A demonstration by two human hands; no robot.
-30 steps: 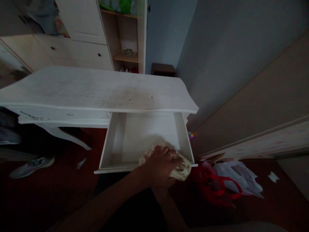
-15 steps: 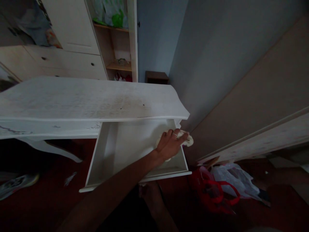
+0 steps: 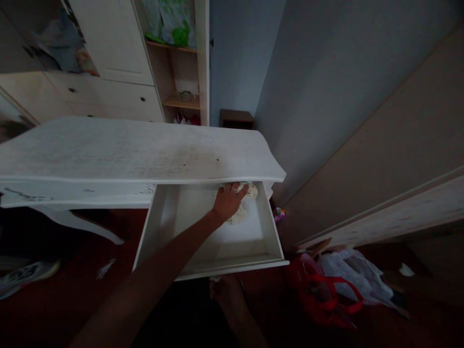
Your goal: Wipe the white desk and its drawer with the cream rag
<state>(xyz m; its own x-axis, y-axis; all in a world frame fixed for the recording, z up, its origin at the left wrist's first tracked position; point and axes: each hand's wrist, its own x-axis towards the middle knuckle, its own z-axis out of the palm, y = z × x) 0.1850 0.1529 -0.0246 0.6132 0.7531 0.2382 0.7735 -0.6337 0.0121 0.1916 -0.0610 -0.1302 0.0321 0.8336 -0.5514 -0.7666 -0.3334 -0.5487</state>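
My left hand (image 3: 227, 200) presses a crumpled cream cloth (image 3: 239, 216) onto the bottom of a pulled-out white drawer (image 3: 195, 232), near its back right part. The fingers are bent over the cloth, and a ring shows on one. The drawer belongs to a white table (image 3: 108, 145) with a curved edge and a dark, smudged top. Below the drawer's front, my right hand (image 3: 224, 292) is in shadow with its fingers curled. A small pale bit shows at its fingertips, too dim to name.
Right of the drawer stand a wall panel (image 3: 362, 159) and, on the floor, a red bag (image 3: 308, 290) and a white plastic bag (image 3: 353, 275). A small colourful box (image 3: 279, 214) sits beside the drawer. A shoe (image 3: 27, 278) is at lower left, a white cabinet (image 3: 108, 92) behind.
My left hand has moved with the cloth from the drawer's right side wall leftward and back, down onto the drawer bottom. The right hand has stayed below the drawer front.
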